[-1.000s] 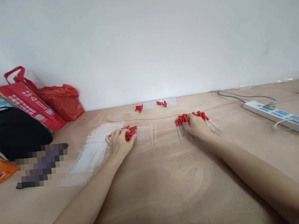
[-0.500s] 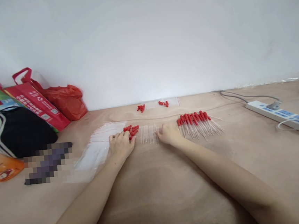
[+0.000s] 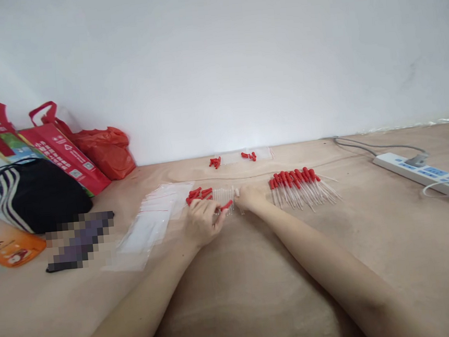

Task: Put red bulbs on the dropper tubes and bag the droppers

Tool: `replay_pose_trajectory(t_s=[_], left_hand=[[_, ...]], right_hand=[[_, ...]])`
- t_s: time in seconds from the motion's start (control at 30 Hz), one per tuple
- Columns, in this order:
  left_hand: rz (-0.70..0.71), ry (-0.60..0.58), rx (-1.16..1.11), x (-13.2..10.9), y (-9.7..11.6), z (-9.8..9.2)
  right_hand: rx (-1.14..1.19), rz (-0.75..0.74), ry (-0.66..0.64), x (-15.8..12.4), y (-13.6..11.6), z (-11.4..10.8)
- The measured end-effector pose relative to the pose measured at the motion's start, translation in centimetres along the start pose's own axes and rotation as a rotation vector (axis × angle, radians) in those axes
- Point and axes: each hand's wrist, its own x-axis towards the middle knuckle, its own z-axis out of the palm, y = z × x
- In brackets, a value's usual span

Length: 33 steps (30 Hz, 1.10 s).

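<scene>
My left hand (image 3: 203, 221) pinches a red tube-shaped cap (image 3: 226, 205) between thumb and fingers, over the left side of a row of thin white sticks (image 3: 222, 196). Behind its knuckles lies a small pile of red caps (image 3: 199, 194). My right hand (image 3: 251, 197) is closed at the right end of the row; white stick ends show beside its fingertips, and its grip is partly hidden. Right of it, several white sticks with red caps on their upper ends (image 3: 294, 180) lie fanned out on the wooden table (image 3: 235, 288).
Clear plastic bags (image 3: 151, 225) lie to the left. Further caps (image 3: 215, 162) and another clear bag (image 3: 231, 157) are near the wall. Red bags (image 3: 107, 152), a black drawstring bag (image 3: 49, 194) and an orange packet (image 3: 15, 250) stand far left. A power strip (image 3: 425, 172) sits right.
My left hand has moved right from the cap pile, now with a red cap in its fingers. My right hand stays at the stick row. The view has shifted slightly.
</scene>
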Motion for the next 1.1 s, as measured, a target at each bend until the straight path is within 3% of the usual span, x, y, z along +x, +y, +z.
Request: replay_pose_trajectory(t_s=[0.1,0.27,0.4,0.5,0.7,1.1], left_hand=[[0.081,-0.094,-0.175,-0.4,0.8,0.4],[0.077,-0.268,-0.272,-0.5,1.8,0.6],[0.057,-0.294,-0.338,-0.7,2.0,1.2],[0.072,-0.278,-0.374,-0.8,2.1,1.8],[0.045,-0.266,-0.399,-0.5,3.0,1.9],[-0.003,-0.279,-0.480,-0.4,3.9,1.8]], right_hand=[[0.010,-0.012,0.029,-0.3,1.2,-1.0],[0.054,-0.140,0.095,-2.7,5.5,-2.6],[0.179,-0.462,0.214,-5.5,9.3,-1.7],[0.160,-0.600,0.285,-7.1,11.0,-0.4],[0.101,-0.793,0.269,-8.4,10.6,0.4],[0.085,-0.876,0.335,-8.6,9.9,0.5]])
